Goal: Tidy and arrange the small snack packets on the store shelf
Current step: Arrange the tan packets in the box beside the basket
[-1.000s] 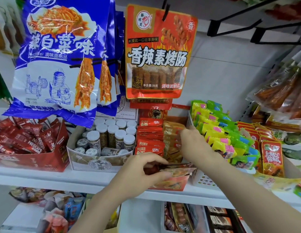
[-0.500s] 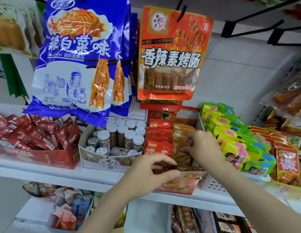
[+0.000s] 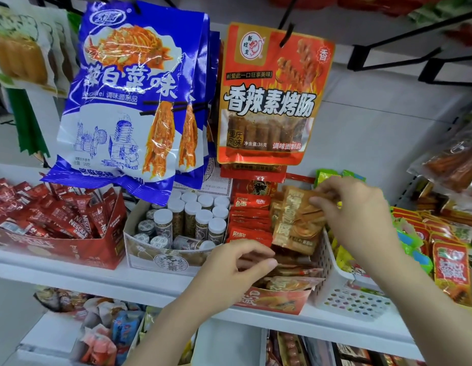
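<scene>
A red cardboard display box (image 3: 277,302) on the white shelf holds red packets (image 3: 249,215) on its left side and tan-orange snack packets on its right. My right hand (image 3: 353,215) pinches the top of a tan-orange packet (image 3: 295,223) and holds it upright above the box. At the box's front my left hand (image 3: 229,270) pinches the flat-lying packets (image 3: 293,273) between thumb and fingers.
A box of white-capped jars (image 3: 190,223) stands left of the snack box, with a red Nescafe box (image 3: 58,233) beyond it. A white perforated basket (image 3: 353,299) of green and yellow packets sits right. Blue bags (image 3: 134,101) and an orange bag (image 3: 272,96) hang overhead.
My right hand has lifted a tan-orange packet up out of the box and stood it upright. My left hand stays at the box's front. The camera has tilted and shifted left.
</scene>
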A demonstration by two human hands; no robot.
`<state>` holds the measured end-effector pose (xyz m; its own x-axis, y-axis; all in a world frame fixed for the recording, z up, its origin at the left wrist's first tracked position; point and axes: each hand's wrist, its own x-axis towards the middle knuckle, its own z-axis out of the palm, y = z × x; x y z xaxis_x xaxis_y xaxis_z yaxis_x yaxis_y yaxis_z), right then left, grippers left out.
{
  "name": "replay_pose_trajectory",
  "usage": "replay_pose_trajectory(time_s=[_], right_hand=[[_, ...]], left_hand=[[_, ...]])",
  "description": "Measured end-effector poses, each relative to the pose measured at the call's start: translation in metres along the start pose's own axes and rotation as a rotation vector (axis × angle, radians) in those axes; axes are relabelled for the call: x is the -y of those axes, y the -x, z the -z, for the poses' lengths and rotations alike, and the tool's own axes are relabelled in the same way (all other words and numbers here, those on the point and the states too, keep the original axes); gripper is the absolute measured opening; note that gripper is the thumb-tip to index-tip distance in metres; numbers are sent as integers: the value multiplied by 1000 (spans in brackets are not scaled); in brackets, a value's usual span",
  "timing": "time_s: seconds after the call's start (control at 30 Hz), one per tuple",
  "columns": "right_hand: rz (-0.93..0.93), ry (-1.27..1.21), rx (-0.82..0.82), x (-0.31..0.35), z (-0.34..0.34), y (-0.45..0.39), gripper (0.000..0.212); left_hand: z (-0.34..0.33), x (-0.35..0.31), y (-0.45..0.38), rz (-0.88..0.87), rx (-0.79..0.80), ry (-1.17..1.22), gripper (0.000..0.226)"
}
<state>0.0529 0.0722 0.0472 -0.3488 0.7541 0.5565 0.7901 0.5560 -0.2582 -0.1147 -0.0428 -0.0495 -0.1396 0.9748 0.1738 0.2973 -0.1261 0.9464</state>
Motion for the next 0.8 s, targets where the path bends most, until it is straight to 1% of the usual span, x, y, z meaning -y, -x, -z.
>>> replay_pose_trajectory(time_s=[0.07,0.2,0.27,0.33,0.4,0.47,0.53,0.6,0.67,0.73,0.8], right_hand=[[-22,-65,-32,-6,14,-4,8],[-110,-284,-59,-20,27,-3,15],[-128,-336,-14,-26,24,2,12],[-113,-324,-47,-31,21,8,10],[-103,-361,-152,-36,23,11,12],[-120,-410,-251,-42,27,13,15],[-157,-476,-308,-47,31,14,18],[-166,-508,-328,-48,31,15,19],[-147,-500,-346,-47,29,18,16],[-133,-508,-357,-47,27,22,11],[-135,-498,-349,-47,26,25,9]], left_hand=[[1,0,-2,-16,-64,-6,14],[3,-4,-10,-38,-224,1,15],[4,-5,-12,-27,-253,15,12],[0,-7,-14,-19,-259,-11,13],[-4,-8,-16,-56,-278,-100,19],[-7,-8,-19,-150,-292,-328,19],[-8,-10,-24,-271,-263,-584,20],[-10,-10,-32,-342,-205,-743,27],[-16,-10,-39,-343,-134,-849,39],[-23,-9,-47,-305,-58,-921,54],[-30,-7,-55,-302,-10,-993,55]])
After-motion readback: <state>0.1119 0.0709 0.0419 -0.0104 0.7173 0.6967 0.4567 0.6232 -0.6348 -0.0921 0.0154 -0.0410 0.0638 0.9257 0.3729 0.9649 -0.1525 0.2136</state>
